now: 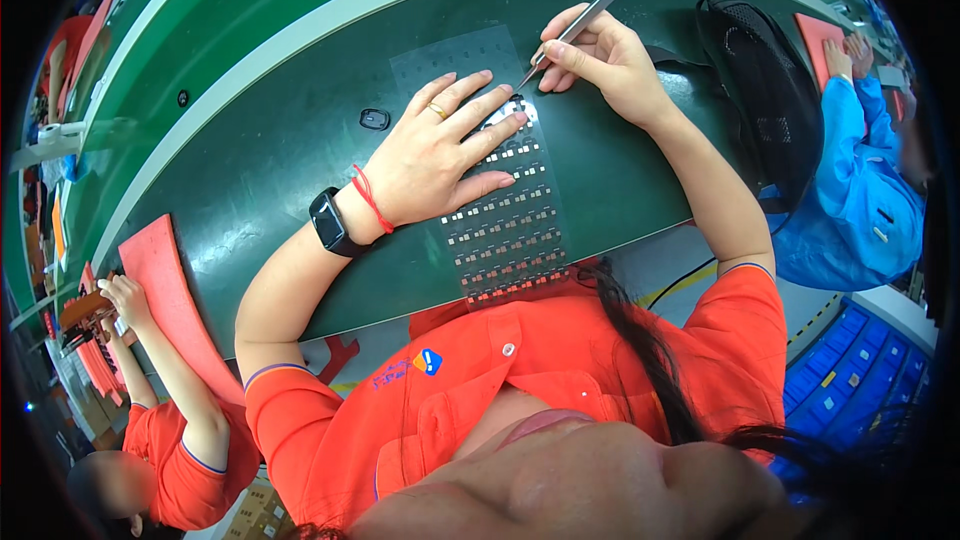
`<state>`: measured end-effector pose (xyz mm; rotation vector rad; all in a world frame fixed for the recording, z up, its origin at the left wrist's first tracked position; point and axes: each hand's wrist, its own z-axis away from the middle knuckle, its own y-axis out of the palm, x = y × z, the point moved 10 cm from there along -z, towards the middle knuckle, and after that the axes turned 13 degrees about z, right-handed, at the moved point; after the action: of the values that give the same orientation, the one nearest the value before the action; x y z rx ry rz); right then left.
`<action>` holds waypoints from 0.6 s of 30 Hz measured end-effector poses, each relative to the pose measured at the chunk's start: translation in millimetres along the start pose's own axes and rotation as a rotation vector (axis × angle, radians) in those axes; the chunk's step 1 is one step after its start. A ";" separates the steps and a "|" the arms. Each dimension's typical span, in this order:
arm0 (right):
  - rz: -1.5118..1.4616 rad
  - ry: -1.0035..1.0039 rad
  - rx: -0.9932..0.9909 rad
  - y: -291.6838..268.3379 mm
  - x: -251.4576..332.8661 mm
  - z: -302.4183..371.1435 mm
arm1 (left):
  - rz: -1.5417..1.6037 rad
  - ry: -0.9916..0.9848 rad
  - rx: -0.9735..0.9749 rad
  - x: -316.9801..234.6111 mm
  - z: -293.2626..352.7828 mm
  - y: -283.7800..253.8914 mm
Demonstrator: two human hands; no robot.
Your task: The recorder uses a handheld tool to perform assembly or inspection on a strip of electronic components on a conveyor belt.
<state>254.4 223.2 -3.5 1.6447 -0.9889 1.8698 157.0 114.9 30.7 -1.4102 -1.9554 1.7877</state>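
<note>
A clear plastic sheet (555, 230) with rows of small pale and dark pieces runs from the table's near edge toward its middle. My left hand (425, 145) lies over the sheet's left side, fingers spread, holding its upper part down. Slim metal tweezers (600, 5) are pinched in my right hand (610, 60), tilted, with the pointed tip at the sheet's top row near my left fingertips. Whether the tip grips a piece is too small to tell. Beside my left hand, to its left, lies a small black rounded part (375, 120).
Another clear sheet (415, 65) lies beyond my left hand on the green table (270, 180). A black mesh thing (765, 110) stands at right. Co-workers sit on both sides, near red mats (165, 280). A small black round piece (183, 98) lies far left.
</note>
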 end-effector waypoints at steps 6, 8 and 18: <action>0.042 -0.002 0.023 2.1 -0.9 1.3 | -0.006 0.015 -0.001 -0.9 -1.2 -0.6; 0.050 0.014 0.017 1.7 -2.4 1.3 | -0.001 0.017 -0.005 -1.4 -2.5 -0.3; -0.083 0.033 -0.084 -15.8 0.5 -1.9 | -0.004 0.028 -0.015 0.2 5.3 -2.8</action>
<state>264.8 234.7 0.4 1.5772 -0.9577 1.7717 152.0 111.7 31.4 -1.4263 -1.9613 1.7456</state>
